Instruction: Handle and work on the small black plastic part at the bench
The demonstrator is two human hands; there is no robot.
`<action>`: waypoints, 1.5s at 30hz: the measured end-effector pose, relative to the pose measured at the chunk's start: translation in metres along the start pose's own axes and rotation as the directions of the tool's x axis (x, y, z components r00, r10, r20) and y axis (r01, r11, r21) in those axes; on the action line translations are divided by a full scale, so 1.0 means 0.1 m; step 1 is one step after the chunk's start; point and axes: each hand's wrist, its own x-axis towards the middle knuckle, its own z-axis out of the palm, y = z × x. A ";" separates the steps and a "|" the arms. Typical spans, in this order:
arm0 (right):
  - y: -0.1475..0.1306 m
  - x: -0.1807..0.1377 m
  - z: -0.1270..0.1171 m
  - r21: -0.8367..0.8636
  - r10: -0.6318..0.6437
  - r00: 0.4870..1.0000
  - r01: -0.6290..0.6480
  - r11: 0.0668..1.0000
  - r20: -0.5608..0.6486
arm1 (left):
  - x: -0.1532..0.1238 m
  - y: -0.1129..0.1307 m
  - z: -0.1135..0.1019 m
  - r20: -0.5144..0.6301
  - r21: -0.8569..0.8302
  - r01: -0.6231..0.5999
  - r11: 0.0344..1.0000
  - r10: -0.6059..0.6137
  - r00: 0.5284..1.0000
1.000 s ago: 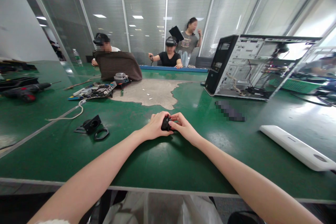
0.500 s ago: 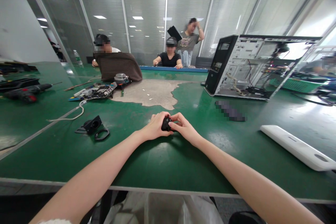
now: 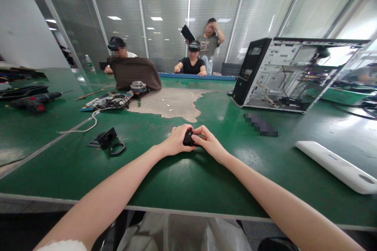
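Left hand [image 3: 177, 141] wrapped around one side of a small black part [image 3: 187, 138], presumably to steady it; right hand [image 3: 208, 144] pinching the other side with thumb and fingers, suiting fine control; part low over the worktop [image 3: 188, 188], contact hidden; black bracket [image 3: 105, 139] and hexagonal ring [image 3: 114, 154] lying to the left, clear of both hands.

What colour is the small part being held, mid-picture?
The small part is black where it shows, partly covered; the head view shows it best.
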 end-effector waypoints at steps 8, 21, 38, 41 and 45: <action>-0.01 -0.01 -0.01 -0.062 0.004 0.999 -0.002 0.998 0.038 | 0.00 0.01 -0.03 0.011 0.001 -0.020 1.000 0.020 1.000; -0.05 -0.07 0.04 -0.026 -0.080 0.996 0.081 0.996 0.040 | -0.01 0.02 -0.03 0.009 -0.007 0.005 1.000 -0.004 1.000; 0.00 -0.06 0.02 -0.085 -0.027 0.997 0.033 0.996 0.067 | -0.01 0.03 -0.03 0.001 -0.006 0.009 1.000 -0.009 1.000; -0.01 -0.09 0.02 -0.038 -0.053 0.994 0.057 0.998 0.095 | -0.01 0.02 -0.02 -0.004 -0.006 0.015 1.000 -0.015 1.000; 0.05 -0.05 0.02 -0.071 -0.079 0.997 0.080 0.994 0.016 | -0.01 0.01 -0.02 -0.009 -0.003 -0.002 1.000 0.002 1.000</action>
